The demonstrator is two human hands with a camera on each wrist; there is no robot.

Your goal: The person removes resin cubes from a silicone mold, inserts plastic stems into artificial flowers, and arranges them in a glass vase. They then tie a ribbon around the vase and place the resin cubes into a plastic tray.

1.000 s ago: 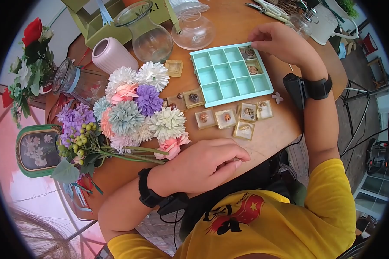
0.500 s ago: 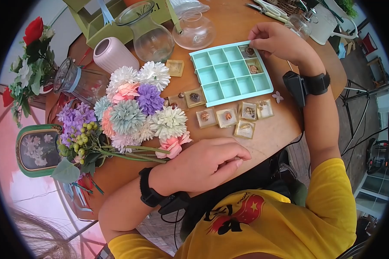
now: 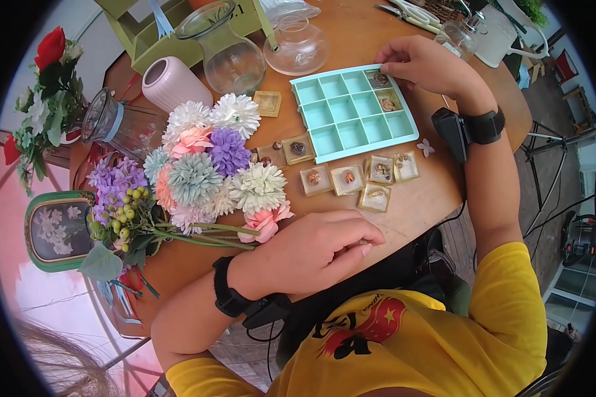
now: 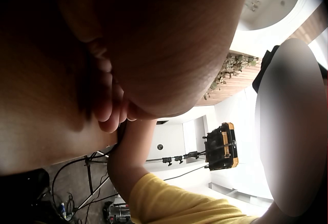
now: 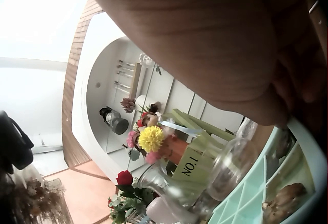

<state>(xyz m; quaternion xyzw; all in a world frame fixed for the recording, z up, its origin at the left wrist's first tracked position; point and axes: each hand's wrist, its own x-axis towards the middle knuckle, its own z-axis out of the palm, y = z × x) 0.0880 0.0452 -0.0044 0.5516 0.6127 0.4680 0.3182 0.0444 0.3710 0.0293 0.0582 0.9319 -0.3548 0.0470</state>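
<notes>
A mint-green compartment tray lies on the table. My right hand is at its far right corner, thumb and bent fingertips right at the rim beside a corner compartment. That compartment holds a clear square block with a dark specimen; the one below holds a block with a pinkish-brown, shell-like piece. In the right wrist view the thumb overlaps the rim, and the other fingers are mostly hidden. My left hand rests near the table's front edge, fingers loosely curled, holding nothing.
Several clear square blocks with small specimens lie below the tray, with more to its left. Artificial flowers spread across the left side. Glass vases, a pink vase and a green box stand behind; scissors lie far right.
My right hand has shifted slightly at the tray's corner, its thumb now straighter along the rim. The left hand, tray and loose blocks stay where they were.
</notes>
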